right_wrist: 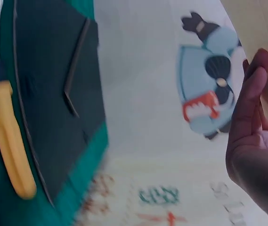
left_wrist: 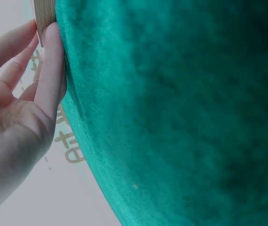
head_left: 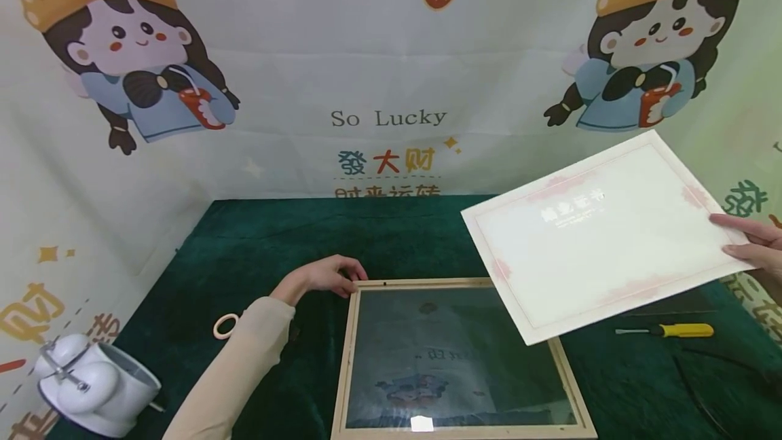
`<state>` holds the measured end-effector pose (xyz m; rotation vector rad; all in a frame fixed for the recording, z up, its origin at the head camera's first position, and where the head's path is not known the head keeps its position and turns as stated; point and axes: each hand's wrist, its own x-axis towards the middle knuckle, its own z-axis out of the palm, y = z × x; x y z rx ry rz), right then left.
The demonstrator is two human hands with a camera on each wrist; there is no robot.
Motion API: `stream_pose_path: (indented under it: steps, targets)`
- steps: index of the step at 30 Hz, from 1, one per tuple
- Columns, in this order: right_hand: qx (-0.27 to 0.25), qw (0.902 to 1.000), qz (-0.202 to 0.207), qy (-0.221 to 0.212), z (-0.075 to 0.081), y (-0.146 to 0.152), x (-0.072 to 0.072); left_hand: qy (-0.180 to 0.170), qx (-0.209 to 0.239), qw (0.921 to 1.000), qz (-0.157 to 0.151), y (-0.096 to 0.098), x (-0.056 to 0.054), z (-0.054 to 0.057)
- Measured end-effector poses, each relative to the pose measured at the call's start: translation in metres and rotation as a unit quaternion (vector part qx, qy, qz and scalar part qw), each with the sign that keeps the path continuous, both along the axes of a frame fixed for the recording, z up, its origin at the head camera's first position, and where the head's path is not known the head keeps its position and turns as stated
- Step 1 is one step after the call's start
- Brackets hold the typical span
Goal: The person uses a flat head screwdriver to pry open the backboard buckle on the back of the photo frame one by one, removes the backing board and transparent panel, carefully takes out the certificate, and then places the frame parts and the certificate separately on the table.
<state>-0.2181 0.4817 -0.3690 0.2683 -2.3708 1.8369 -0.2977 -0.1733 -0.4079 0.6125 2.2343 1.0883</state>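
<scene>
A light wooden picture frame with a reflective clear pane lies on the green cloth. At its far left corner, my left hand pinches the wood; in the left wrist view, thumb and fingers stand on either side of the wooden edge. My right hand holds a white certificate sheet with pink patches and a thin border by its right end. The sheet is raised and tilted, covering the frame's far right corner in the head view. From the right wrist view, thumb and fingers grip its edge.
A yellow-handled screwdriver lies right of the frame, beside a dark board with a stand-like strip. A white twin-bell alarm clock stands at the left, and a pale ring lies by the left forearm. A printed cloth hangs behind.
</scene>
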Motion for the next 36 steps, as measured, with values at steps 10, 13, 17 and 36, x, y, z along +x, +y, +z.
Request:
stream_pose_path:
  steps: [10, 13, 17, 36]
  targets:
    - [-0.263, 0.9611, -0.023, -0.082, 0.002, -0.104, 0.007, 0.008, 0.002, 1.0000, 0.000, 0.000, 0.000, -0.001]
    - [-0.299, 0.9475, -0.008, -0.114, 0.010, -0.134, 0.010, 0.007, -0.001, 1.0000, 0.005, 0.000, 0.000, -0.001]
    - [-0.299, 0.9457, -0.021, -0.126, 0.008, -0.162, 0.002, 0.008, 0.000, 0.9999, 0.007, 0.000, 0.001, 0.000]
    - [-0.120, 0.9712, -0.119, -0.168, -0.018, -0.261, -0.052, 0.006, -0.008, 0.9998, 0.017, 0.000, 0.000, -0.002]
